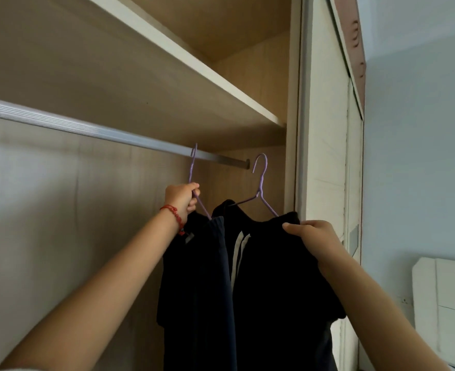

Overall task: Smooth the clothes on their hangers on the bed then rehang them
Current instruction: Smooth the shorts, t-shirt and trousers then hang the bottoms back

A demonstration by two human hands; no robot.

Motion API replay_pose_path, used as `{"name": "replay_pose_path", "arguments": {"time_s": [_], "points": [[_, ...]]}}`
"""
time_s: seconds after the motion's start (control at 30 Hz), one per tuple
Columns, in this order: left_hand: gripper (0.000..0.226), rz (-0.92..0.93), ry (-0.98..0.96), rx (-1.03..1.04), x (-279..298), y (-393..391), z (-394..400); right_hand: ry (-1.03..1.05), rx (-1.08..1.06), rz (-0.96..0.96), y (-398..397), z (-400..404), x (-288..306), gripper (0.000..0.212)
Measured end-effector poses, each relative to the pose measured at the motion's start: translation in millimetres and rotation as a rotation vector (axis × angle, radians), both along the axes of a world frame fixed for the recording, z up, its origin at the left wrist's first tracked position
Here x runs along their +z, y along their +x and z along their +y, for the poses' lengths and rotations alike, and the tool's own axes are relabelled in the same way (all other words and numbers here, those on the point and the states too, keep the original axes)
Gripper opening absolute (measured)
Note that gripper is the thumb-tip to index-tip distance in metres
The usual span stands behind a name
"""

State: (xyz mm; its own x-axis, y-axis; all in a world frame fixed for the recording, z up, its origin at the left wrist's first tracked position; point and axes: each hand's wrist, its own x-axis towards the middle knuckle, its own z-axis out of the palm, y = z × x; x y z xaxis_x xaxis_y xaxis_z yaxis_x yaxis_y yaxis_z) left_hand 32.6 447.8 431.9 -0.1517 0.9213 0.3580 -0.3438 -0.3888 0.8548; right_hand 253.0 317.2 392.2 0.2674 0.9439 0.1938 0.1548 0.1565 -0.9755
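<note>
Two dark garments hang on purple wire hangers inside a wardrobe. My left hand (184,197) grips the neck of the left hanger (192,167), whose hook sits at the metal rail (92,129). The left garment (194,285) is dark navy. My right hand (312,236) pinches the shoulder of the right black garment (274,285), which has white stripes near its middle. The hook of the right hanger (261,180) is in the air, below and to the right of the rail's end.
A wooden shelf (194,76) runs above the rail. The wardrobe's white side panel and sliding door (325,156) stand just right of the clothes. A white headboard-like piece (445,303) is at the lower right by a pale blue wall.
</note>
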Motion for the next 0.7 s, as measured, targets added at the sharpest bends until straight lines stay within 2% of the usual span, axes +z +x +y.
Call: {"name": "replay_pose_path", "arguments": {"time_s": [0.5, 0.7], "points": [[0.029, 0.041, 0.013, 0.103, 42, -6, 103, 0.03, 0.062, 0.019, -7, 143, 56, 0.007], [0.028, 0.027, 0.012, 0.113, 42, -13, 124, 0.048, 0.119, 0.003, -17, 196, 75, 0.019]]}}
